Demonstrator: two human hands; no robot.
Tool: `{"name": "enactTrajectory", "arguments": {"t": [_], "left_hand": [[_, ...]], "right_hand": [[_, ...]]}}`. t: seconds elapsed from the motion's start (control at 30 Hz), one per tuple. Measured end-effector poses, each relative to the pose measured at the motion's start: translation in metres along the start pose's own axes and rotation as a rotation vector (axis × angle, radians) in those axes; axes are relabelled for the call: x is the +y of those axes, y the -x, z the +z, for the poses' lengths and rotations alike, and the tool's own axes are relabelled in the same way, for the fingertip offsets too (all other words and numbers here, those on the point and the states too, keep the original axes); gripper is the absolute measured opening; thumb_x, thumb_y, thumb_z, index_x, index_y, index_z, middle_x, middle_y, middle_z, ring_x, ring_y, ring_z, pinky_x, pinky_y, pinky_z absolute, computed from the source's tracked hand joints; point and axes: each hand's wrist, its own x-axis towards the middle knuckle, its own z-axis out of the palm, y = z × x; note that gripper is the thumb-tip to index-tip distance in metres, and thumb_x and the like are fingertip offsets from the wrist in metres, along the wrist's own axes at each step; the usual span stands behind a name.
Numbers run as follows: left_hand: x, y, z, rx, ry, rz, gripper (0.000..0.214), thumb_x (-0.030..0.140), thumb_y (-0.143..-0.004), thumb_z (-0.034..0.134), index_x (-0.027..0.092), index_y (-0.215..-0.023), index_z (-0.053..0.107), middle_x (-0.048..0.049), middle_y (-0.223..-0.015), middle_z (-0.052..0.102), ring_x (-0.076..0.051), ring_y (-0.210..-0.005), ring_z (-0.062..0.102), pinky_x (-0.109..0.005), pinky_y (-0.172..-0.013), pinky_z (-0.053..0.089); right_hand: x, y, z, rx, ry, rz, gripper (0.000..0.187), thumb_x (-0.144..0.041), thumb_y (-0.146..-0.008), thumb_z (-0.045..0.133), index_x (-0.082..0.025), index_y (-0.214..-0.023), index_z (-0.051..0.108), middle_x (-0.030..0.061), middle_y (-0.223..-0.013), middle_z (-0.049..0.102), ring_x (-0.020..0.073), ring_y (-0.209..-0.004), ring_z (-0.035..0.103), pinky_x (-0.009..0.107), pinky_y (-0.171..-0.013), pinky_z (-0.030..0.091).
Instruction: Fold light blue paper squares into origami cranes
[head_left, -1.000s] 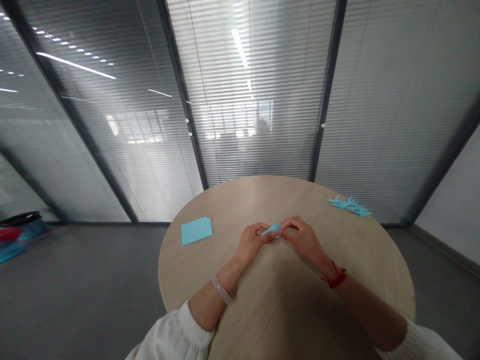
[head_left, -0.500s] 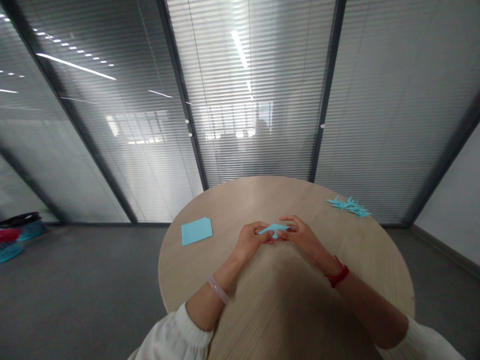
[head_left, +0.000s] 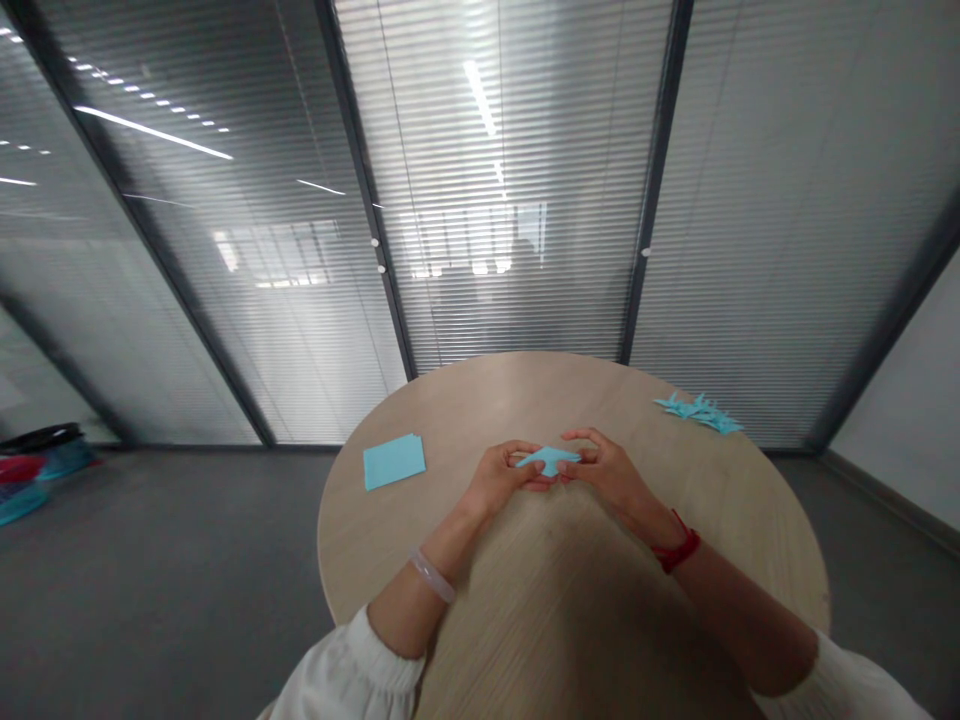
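Observation:
A small folded piece of light-blue paper is held between my two hands above the middle of the table. My left hand pinches its left end, thumb on top and fingers underneath. At the other end, my right hand grips the paper with its thumb, the index finger raised and curved behind it. The exact folds are too small to make out. Left of my hands lies a stack of flat blue paper sheets. A pile of folded blue paper pieces rests at the table's far right.
The round wooden table stands close to a glass wall with blinds. On the grey floor, at the far left, is a red, black and blue object, cut off by the frame edge. A white wall is at the right.
The folded paper has tilted slightly, showing a little more of its face. Both hands stay in almost the same place, still gripping it.

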Motion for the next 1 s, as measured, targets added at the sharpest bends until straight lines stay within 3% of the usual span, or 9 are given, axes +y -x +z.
{"name": "enactTrajectory", "arguments": {"t": [0.33,0.57,0.73,0.83,1.0], "left_hand": [[0.005,0.003,-0.008,-0.048,0.001,0.005,0.056,0.031,-0.063,0.081,0.011,-0.110,0.058,-0.0098,-0.082,0.075,-0.022,-0.074,0.071,-0.037,-0.079,0.056],[0.005,0.002,-0.012,-0.046,0.004,0.001,0.056,0.032,-0.063,0.081,0.011,-0.111,0.059,-0.0098,-0.084,0.074,-0.021,-0.076,0.071,-0.037,-0.081,0.055],[0.002,-0.003,-0.012,0.014,0.013,0.020,0.047,0.033,-0.059,0.083,0.011,-0.096,0.065,-0.0073,-0.080,0.074,-0.019,-0.069,0.070,-0.033,-0.076,0.056],[0.001,-0.003,-0.010,0.007,-0.016,0.014,0.043,0.034,-0.059,0.082,0.010,-0.092,0.069,-0.0072,-0.080,0.073,-0.019,-0.071,0.069,-0.033,-0.076,0.055],[-0.001,0.000,-0.005,-0.082,-0.057,-0.025,0.041,0.037,-0.060,0.080,0.011,-0.090,0.072,-0.0075,-0.084,0.073,-0.020,-0.075,0.068,-0.034,-0.079,0.053]], "right_hand": [[-0.006,0.005,-0.004,-0.052,-0.120,0.055,0.052,-0.035,-0.062,0.076,-0.022,-0.108,0.055,-0.0002,-0.068,0.072,0.0221,-0.068,0.070,0.030,-0.061,0.053],[-0.003,0.004,-0.006,-0.124,-0.119,0.010,0.052,-0.036,-0.071,0.068,-0.021,-0.118,0.051,0.0032,-0.076,0.074,0.0245,-0.077,0.071,0.036,-0.071,0.055],[0.003,0.000,-0.007,-0.012,0.190,-0.158,0.045,-0.036,-0.082,0.055,-0.019,-0.124,0.050,0.0037,-0.082,0.072,0.0205,-0.081,0.069,0.036,-0.077,0.053],[0.006,-0.003,-0.008,0.089,0.370,-0.309,0.036,-0.038,-0.087,0.052,-0.021,-0.118,0.058,0.0077,-0.103,0.068,0.0203,-0.092,0.065,0.035,-0.080,0.052],[0.013,-0.005,-0.006,0.078,0.508,-0.623,0.027,-0.035,-0.091,0.051,-0.025,-0.110,0.066,0.0077,-0.110,0.064,0.0211,-0.105,0.058,0.039,-0.092,0.047]]}}
